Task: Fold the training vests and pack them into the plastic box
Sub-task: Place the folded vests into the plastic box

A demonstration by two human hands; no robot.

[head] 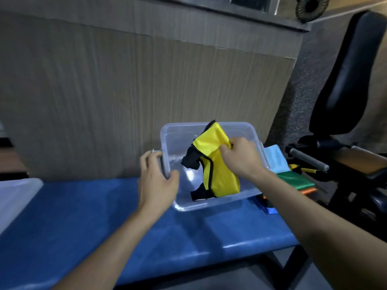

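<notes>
Blue padded worktop (146,216) against a panelled wall. Your left hand (156,181) grips the clear plastic box (209,204) by its rim; your right hand (240,156) pinches a yellow vest (213,164) inside it. Likely light, limp, slippery: hold bunched folds.

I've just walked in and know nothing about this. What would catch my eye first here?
The bright yellow vest, gripped by the right hand over the clear plastic box on the blue bench. The left hand holds the box's left rim. More coloured vests lie to the right of the box.
</notes>
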